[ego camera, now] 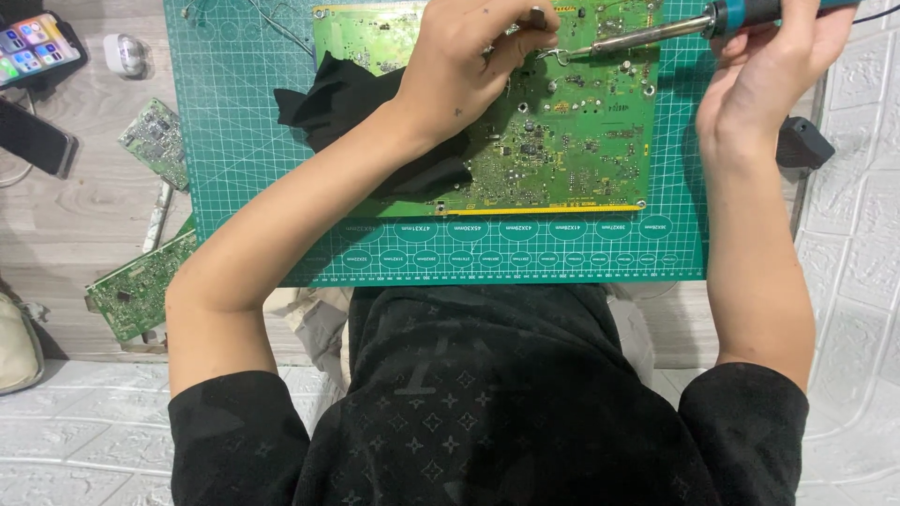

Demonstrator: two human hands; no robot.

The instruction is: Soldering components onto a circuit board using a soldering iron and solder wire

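Note:
A large green circuit board [562, 141] lies on a green cutting mat [450, 253]. My left hand [469, 66] rests on the board's upper middle, fingers pinched on a thin solder wire [553, 54]. My right hand [764, 80] grips a soldering iron [656, 33] with a teal handle, and its metal tip points left and meets the wire just above the board. A black cloth [347, 98] lies under my left wrist, over the board's left part.
Two smaller circuit boards [155, 141] [141, 286] lie left of the mat on a wooden surface. A phone [33, 47] and a white earbud case [124, 54] sit at the top left. A black object [802, 142] lies right of the mat.

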